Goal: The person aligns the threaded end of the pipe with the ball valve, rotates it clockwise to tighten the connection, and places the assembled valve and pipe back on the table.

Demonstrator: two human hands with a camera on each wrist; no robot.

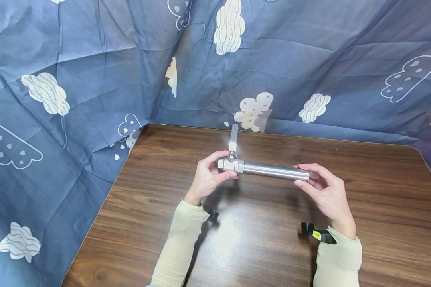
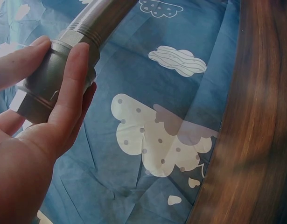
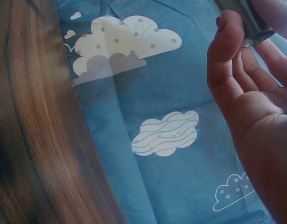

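L hand point(image 1: 209, 175) covers valve point(image 1: 230, 164) underside. Pipe point(image 3: 243, 21) cut off by top edge in R wrist view; R hand point(image 1: 325, 189) fingers hide pipe's end in head view.

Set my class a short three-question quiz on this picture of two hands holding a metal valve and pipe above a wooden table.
1. True or false: the valve and the pipe are joined in one line.
2. Which hand grips the valve body?
A. left hand
B. right hand
3. Fill in: the valve's handle points away from the person, toward the ____ backdrop.

Key
1. True
2. A; the right hand holds the pipe's free end.
3. Blue cloud-printed cloth; the table is below.
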